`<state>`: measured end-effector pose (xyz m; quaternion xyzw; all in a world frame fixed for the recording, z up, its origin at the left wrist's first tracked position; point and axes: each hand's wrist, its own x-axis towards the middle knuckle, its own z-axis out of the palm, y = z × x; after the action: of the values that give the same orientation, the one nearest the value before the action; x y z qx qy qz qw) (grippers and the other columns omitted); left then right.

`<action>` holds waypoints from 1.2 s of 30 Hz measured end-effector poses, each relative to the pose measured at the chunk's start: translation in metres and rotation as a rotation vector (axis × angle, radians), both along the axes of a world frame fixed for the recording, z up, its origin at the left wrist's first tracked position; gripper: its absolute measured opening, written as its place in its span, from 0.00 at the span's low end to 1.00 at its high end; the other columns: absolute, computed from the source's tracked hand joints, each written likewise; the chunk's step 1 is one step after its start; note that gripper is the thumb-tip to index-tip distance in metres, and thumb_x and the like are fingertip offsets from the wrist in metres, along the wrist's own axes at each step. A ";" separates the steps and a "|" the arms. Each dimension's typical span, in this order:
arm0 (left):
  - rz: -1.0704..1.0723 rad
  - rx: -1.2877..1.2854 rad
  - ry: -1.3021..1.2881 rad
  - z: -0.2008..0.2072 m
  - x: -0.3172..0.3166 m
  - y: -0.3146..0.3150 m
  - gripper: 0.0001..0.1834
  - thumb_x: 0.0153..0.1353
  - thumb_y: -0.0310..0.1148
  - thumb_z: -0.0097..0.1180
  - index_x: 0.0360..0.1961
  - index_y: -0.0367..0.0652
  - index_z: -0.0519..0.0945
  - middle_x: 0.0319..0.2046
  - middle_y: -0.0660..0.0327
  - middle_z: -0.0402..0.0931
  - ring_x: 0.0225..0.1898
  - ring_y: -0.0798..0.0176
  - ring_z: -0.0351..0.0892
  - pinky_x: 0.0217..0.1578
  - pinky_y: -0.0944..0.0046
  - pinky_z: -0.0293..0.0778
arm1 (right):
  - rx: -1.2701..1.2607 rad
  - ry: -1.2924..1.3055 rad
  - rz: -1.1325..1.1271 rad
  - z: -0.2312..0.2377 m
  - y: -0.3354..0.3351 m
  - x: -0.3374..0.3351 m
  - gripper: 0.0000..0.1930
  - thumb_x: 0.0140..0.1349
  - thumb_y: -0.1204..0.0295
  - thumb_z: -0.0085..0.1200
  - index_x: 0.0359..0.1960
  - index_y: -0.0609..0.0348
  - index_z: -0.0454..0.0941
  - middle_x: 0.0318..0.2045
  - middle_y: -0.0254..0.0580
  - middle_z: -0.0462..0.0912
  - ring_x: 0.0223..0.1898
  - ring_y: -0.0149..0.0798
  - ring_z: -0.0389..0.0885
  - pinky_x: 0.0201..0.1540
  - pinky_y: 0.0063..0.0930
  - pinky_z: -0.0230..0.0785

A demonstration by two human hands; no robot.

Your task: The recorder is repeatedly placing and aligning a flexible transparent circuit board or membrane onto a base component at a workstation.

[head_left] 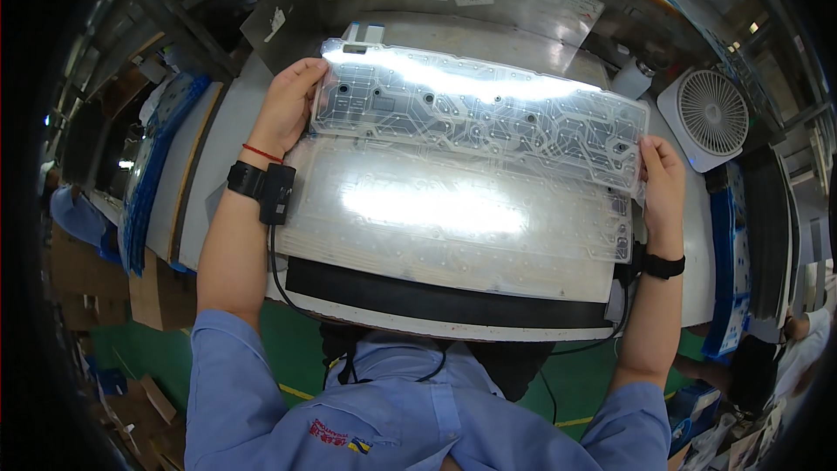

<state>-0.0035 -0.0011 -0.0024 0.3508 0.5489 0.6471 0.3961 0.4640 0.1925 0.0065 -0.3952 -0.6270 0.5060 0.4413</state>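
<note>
Between both hands I hold up a clear keyboard membrane sheet (475,109), printed with fine circuit lines and dark dots; a short ribbon tail sticks up at its far left. My left hand (294,100) pinches its left end between thumb and fingers. At the right end, my right hand (663,176) grips the edge, its fingers partly behind the sheet. Bright glare covers the sheet's upper part. Beneath it lies a stack of similar translucent sheets (418,240), also under strong glare, on a black mat (436,292).
A white fan (711,113) stands at the right, beside a pale bottle (634,77). Blue trays are stacked at the left (166,166) and right (728,270). A metal panel with paper labels (453,0) rises behind. Black cables run from both wrist straps past the table's front edge.
</note>
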 end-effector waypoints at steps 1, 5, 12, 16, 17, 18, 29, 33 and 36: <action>0.003 -0.007 0.005 -0.001 -0.001 0.000 0.09 0.68 0.34 0.46 0.38 0.42 0.77 0.31 0.68 0.78 0.32 0.76 0.75 0.37 0.75 0.71 | 0.001 -0.002 -0.006 0.000 0.000 0.000 0.09 0.67 0.68 0.49 0.36 0.60 0.77 0.21 0.23 0.73 0.21 0.18 0.65 0.25 0.13 0.56; 0.051 -0.015 0.042 -0.003 -0.001 0.001 0.09 0.68 0.34 0.46 0.38 0.42 0.77 0.29 0.68 0.77 0.28 0.77 0.74 0.31 0.76 0.70 | 0.031 -0.019 -0.016 0.001 0.000 0.001 0.09 0.67 0.68 0.48 0.35 0.60 0.77 0.20 0.23 0.72 0.20 0.18 0.64 0.23 0.14 0.55; -0.057 0.248 -0.019 0.003 -0.004 -0.008 0.11 0.68 0.37 0.46 0.40 0.41 0.75 0.24 0.67 0.74 0.20 0.77 0.69 0.20 0.77 0.61 | 0.116 0.235 -0.063 0.014 -0.011 0.000 0.10 0.68 0.68 0.46 0.36 0.61 0.75 0.21 0.27 0.73 0.19 0.20 0.65 0.24 0.14 0.57; 0.018 0.206 -0.002 0.010 0.010 -0.006 0.11 0.67 0.37 0.47 0.42 0.40 0.74 0.27 0.66 0.76 0.23 0.77 0.69 0.22 0.77 0.63 | 0.161 0.229 -0.028 0.012 -0.006 0.006 0.11 0.68 0.70 0.47 0.45 0.65 0.72 0.25 0.33 0.77 0.22 0.21 0.68 0.27 0.13 0.60; 0.019 0.192 0.020 0.009 0.011 -0.004 0.11 0.67 0.36 0.47 0.43 0.40 0.75 0.28 0.66 0.76 0.24 0.77 0.69 0.23 0.77 0.63 | 0.149 0.203 -0.033 0.014 -0.010 0.001 0.12 0.67 0.72 0.47 0.49 0.66 0.70 0.26 0.34 0.77 0.23 0.21 0.68 0.27 0.13 0.61; 0.033 0.171 0.052 0.009 0.012 -0.004 0.11 0.67 0.35 0.48 0.43 0.39 0.75 0.29 0.66 0.77 0.24 0.77 0.68 0.23 0.77 0.63 | 0.137 0.176 -0.038 0.017 -0.016 -0.005 0.15 0.66 0.74 0.47 0.52 0.66 0.68 0.27 0.34 0.77 0.24 0.21 0.69 0.28 0.13 0.61; 0.037 -0.090 0.213 0.011 0.015 -0.001 0.11 0.65 0.35 0.52 0.43 0.40 0.76 0.30 0.67 0.78 0.22 0.79 0.68 0.21 0.80 0.61 | 0.135 0.016 0.035 0.015 -0.012 -0.005 0.27 0.62 0.80 0.48 0.64 0.64 0.58 0.30 0.29 0.74 0.26 0.20 0.67 0.28 0.12 0.59; 0.044 -0.131 0.205 0.014 0.017 -0.001 0.10 0.66 0.34 0.49 0.43 0.39 0.76 0.29 0.67 0.77 0.22 0.79 0.67 0.22 0.81 0.63 | 0.133 0.020 0.037 0.014 -0.012 -0.005 0.26 0.62 0.80 0.48 0.63 0.64 0.60 0.30 0.29 0.73 0.26 0.19 0.68 0.28 0.12 0.59; 0.034 -0.060 0.161 0.011 0.015 -0.001 0.11 0.67 0.34 0.49 0.44 0.39 0.75 0.31 0.66 0.77 0.22 0.81 0.67 0.22 0.82 0.62 | 0.115 0.048 0.041 0.013 -0.012 -0.005 0.25 0.63 0.78 0.48 0.63 0.64 0.60 0.31 0.29 0.74 0.27 0.20 0.69 0.28 0.12 0.59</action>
<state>0.0119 -0.0017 0.0081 0.3803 0.6040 0.6068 0.3497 0.4594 0.1802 0.0198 -0.3440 -0.6522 0.4874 0.4677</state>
